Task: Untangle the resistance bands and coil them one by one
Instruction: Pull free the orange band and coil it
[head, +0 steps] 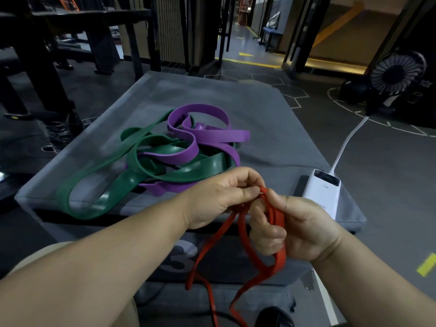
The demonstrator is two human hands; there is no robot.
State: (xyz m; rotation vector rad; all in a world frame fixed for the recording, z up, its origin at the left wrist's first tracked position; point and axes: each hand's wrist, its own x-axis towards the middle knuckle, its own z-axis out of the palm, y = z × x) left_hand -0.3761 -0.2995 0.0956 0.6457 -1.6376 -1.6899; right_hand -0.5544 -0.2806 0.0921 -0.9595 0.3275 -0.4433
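The red band [280,260] hangs before the worktop's [259,119] near edge, pinched by the left hand [219,197], apparently wound round the gripping right hand [295,230].

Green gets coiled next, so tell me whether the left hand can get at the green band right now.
Probably yes: the green band lies just beyond the left hand, nothing between, though that hand pinches the red band.
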